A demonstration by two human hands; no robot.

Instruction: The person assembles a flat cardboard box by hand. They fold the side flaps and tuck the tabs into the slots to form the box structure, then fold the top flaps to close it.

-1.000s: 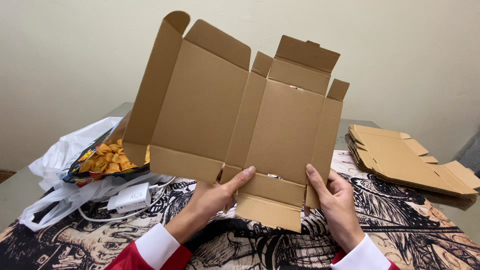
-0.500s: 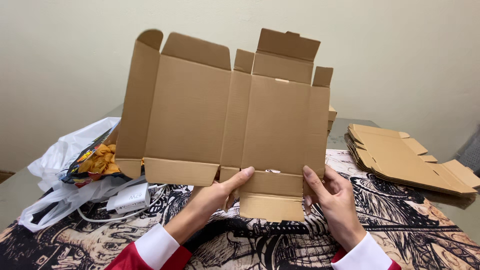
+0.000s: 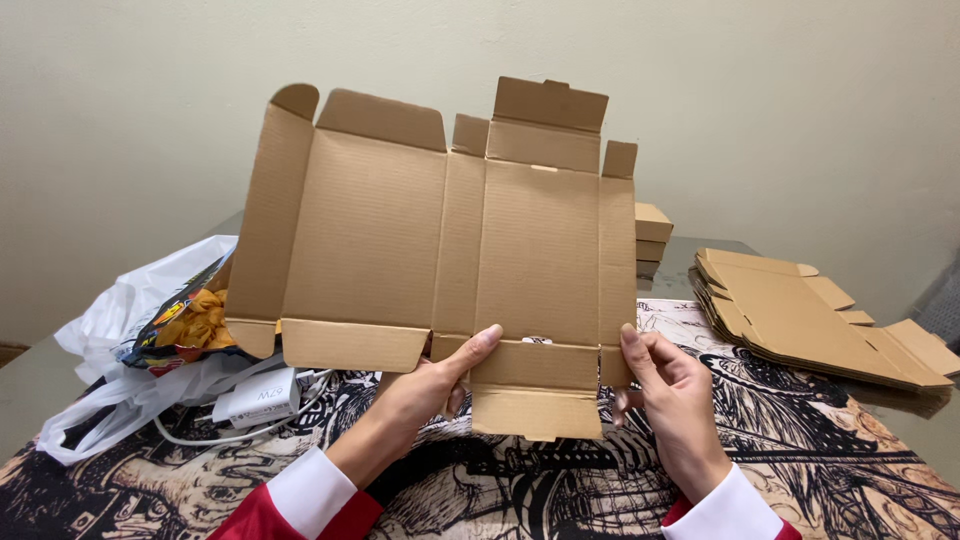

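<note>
the person holds a flat, unfolded cardboard blank (image 3: 440, 240) upright in the centre of the frame, its inner face toward the camera. its long axis runs left to right, nearly level, with 1 tall tab pointing up at the top centre and 1 flap hanging down at the bottom centre. the left hand (image 3: 430, 390), in the lower middle, grips the blank's bottom edge, thumb pressed flat on the front, fingers hidden behind. the right hand (image 3: 675, 400), lower right of centre, pinches the blank's lower right corner, thumb in front, fingers curled behind. both wrists show white cuffs and red sleeves. below lies a black-and-tan printed cloth (image 3: 820, 450). at the right a stack of flat blanks (image 3: 800, 320) rests well apart. at the left sit a white plastic bag (image 3: 120, 320), a snack bag (image 3: 185, 320) and a white charger (image 3: 260, 398) with its cable. small folded boxes (image 3: 652, 235) peek out just behind the blank's right edge.
</note>
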